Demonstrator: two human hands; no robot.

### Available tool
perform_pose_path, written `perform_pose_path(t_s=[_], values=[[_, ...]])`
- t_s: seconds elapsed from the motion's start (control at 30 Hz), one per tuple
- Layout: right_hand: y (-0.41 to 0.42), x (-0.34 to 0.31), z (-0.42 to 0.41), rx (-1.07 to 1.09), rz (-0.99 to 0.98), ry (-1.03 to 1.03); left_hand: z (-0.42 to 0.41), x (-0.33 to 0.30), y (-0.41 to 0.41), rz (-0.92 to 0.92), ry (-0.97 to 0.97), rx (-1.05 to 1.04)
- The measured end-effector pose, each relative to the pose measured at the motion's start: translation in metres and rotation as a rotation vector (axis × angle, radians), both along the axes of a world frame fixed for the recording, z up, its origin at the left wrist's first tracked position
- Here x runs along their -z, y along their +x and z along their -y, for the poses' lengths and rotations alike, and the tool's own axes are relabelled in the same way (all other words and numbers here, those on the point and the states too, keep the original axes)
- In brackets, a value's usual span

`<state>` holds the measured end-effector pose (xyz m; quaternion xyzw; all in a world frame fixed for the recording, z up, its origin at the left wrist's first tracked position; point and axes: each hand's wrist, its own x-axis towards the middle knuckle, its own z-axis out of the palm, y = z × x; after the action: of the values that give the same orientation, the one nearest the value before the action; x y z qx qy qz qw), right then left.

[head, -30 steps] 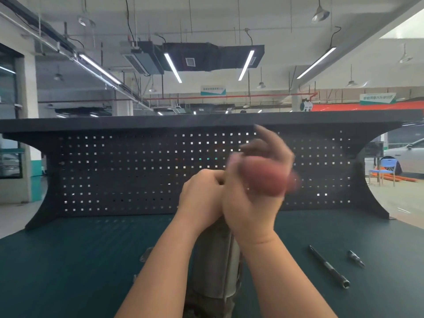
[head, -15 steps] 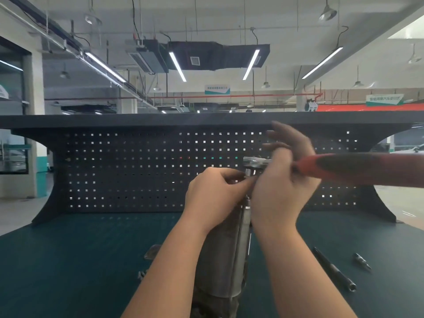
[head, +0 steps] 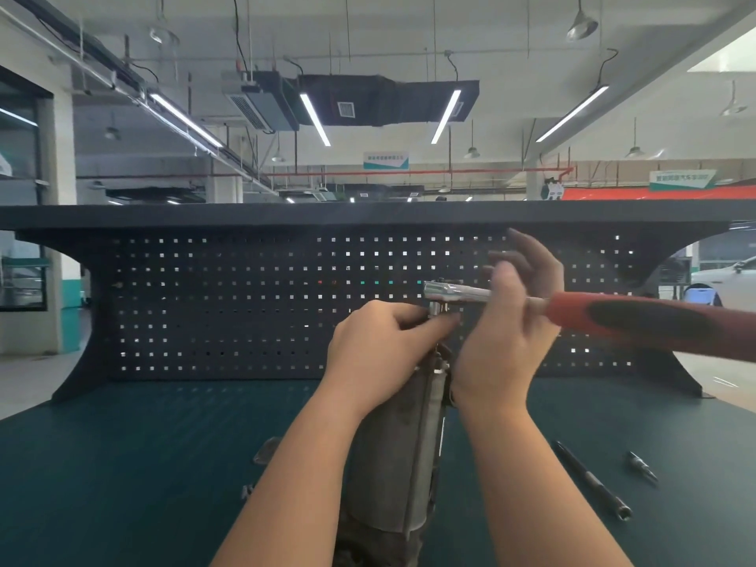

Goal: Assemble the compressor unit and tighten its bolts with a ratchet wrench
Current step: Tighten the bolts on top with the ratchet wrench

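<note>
A grey metal compressor unit [head: 392,456] stands upright on the green bench between my forearms. A ratchet wrench [head: 638,317] with a red and black handle lies level over its top, the chrome head [head: 446,292] at the left and the handle reaching off the right edge. My left hand [head: 380,354] pinches the socket under the wrench head. My right hand [head: 507,333] holds the chrome shank just right of the head, thumb on top, the other fingers loosely raised behind it. The bolt itself is hidden by my fingers.
A long dark extension bar [head: 593,480] and a short silver bit [head: 642,466] lie on the bench [head: 122,464] at the right. Small metal parts [head: 266,450] sit left of the compressor. A black pegboard back panel [head: 229,304] rises behind.
The wrench handle swung from a blur in front of my right hand out to the right, then held level. My left hand stayed at the socket on top of the compressor.
</note>
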<state>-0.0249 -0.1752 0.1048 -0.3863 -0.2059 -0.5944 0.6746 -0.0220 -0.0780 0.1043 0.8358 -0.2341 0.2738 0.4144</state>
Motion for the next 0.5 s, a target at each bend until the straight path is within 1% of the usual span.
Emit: perform_pose_path(t_s=[0.07,0.1,0.13,0.17,0.2,0.23,0.27,0.33,0.4,0.5], values=[[0.006,0.000,0.012,-0.225,-0.164,0.213,0.001,0.002,0.004,0.028,0.007,-0.009],[0.010,0.000,0.018,-0.380,-0.229,0.275,0.001,0.002,0.006,0.034,0.006,-0.023],[0.013,0.000,0.022,-0.558,-0.262,0.317,0.001,0.002,0.006,0.025,0.008,-0.025],[0.014,0.000,0.025,-0.671,-0.293,0.341,0.000,0.002,0.006,0.024,0.010,-0.025],[0.014,0.000,0.027,-0.724,-0.285,0.363,0.000,0.002,0.005,0.021,0.023,-0.026],[0.014,0.000,0.028,-0.707,-0.282,0.366,0.000,0.002,0.006,0.016,0.026,-0.024],[0.015,0.000,0.026,-0.624,-0.260,0.348,-0.001,0.002,0.005,0.014,0.027,-0.022],[0.008,-0.001,0.018,-0.364,-0.178,0.292,-0.002,0.000,0.004,0.000,-0.001,-0.005],[0.000,-0.005,0.010,-0.115,-0.083,0.179,0.000,0.000,0.003,-0.018,-0.025,0.006],[-0.015,-0.010,-0.004,0.068,-0.084,-0.054,0.002,-0.001,0.002,-0.034,-0.065,0.002]])
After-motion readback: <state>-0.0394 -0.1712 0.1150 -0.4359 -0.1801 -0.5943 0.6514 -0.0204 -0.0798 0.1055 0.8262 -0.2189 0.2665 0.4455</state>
